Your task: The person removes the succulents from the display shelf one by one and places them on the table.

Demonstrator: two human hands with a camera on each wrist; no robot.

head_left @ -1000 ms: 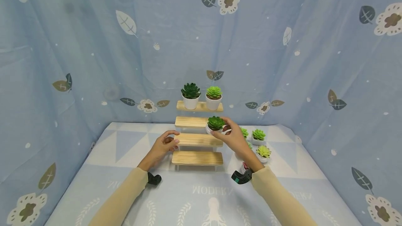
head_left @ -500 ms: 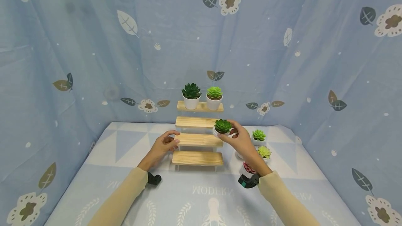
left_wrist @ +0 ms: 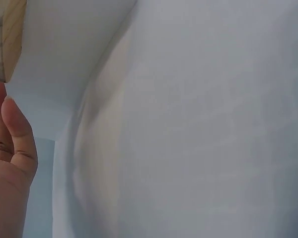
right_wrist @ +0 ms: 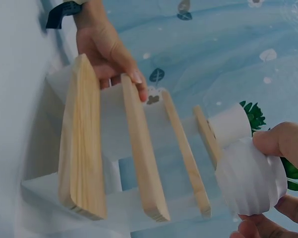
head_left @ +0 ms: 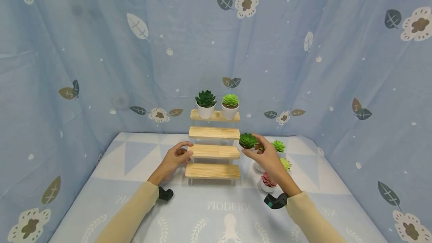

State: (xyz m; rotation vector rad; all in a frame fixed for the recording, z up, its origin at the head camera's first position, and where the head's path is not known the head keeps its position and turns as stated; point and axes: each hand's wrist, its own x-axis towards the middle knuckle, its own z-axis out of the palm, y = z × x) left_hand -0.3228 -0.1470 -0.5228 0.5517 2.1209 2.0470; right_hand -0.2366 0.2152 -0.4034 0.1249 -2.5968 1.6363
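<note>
A wooden tiered plant stand with clear supports stands mid-table. My left hand grips the left end of its second board from the bottom; in the right wrist view, the left fingertips bend at that board's end. Just right of the stand, my right hand holds a dark green potted succulent upright, thumb and fingers round its ribbed white pot. On the top board sit a larger dark green succulent and a bright green one, both in white pots.
Beyond and below my right hand are more potted succulents on the table: a red one, a bright green one and a yellow-green one, partly hidden by the hand. A blue patterned curtain hangs behind the table.
My right hand has moved the dark green succulent rightward and slightly down, from over the second board from the top to beside the stand. The left hand stays in place.
</note>
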